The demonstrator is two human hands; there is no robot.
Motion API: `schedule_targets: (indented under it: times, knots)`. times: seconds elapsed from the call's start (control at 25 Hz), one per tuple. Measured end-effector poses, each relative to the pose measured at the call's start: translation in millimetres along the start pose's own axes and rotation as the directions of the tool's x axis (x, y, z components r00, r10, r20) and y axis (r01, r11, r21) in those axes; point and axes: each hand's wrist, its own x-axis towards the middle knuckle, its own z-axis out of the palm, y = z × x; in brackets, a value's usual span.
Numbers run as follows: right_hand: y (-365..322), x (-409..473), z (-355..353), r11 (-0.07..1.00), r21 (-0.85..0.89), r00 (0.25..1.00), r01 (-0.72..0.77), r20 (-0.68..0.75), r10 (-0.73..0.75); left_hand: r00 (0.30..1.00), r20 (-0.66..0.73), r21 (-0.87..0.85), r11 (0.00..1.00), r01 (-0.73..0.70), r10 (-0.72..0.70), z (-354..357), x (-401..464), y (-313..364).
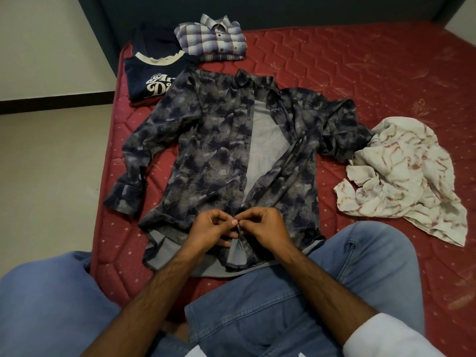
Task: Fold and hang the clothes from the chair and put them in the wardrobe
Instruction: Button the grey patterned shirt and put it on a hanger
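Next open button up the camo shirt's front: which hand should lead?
Probably right. The right hand pinches the loose placket of the camo shirt, which gapes above; the left hand steadies the flatter button side.

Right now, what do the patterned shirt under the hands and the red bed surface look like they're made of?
Patterned shirt: thin woven fabric, likely cotton, matte; it creases softly and shows a paler reverse. Red mattress: quilted fabric with a slight sheen, stitched in raised hexagon shapes.

Both forearms reach forward from the bottom of the view and converge. The left hand (211,226) and right hand (265,225) meet fingertip to fingertip, fingers curled, thumbs and forefingers pinching the shirt (219,140) front near its lower hem.
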Motion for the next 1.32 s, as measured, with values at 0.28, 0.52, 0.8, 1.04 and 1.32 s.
schedule_targets:
  times: [0.28,0.52,0.8,1.04,1.32]
  knots:
    - [2,7,0,0.984,-0.079,0.987,-0.162,-0.017,0.161,1.0,-0.024,-0.027,1.0,0.011,-0.012,1,3,-1]
    - [4,8,-2,0.977,-0.055,0.978,-0.207,-0.037,0.205,0.998,-0.068,0.031,1.0,0.001,0.001,5,6,-2]
    - [0,6,1,0.972,-0.026,0.971,-0.234,-0.062,0.232,0.997,-0.04,-0.083,0.995,0.06,-0.063,1,6,0]
    - [-7,5,4,0.96,-0.161,0.969,-0.229,-0.126,0.21,0.995,-0.018,-0.135,0.986,0.093,-0.096,-1,5,3]
    - [-6,3,10,0.979,-0.139,0.983,-0.15,-0.129,0.132,0.995,-0.008,-0.15,0.984,0.095,-0.097,-2,5,2]
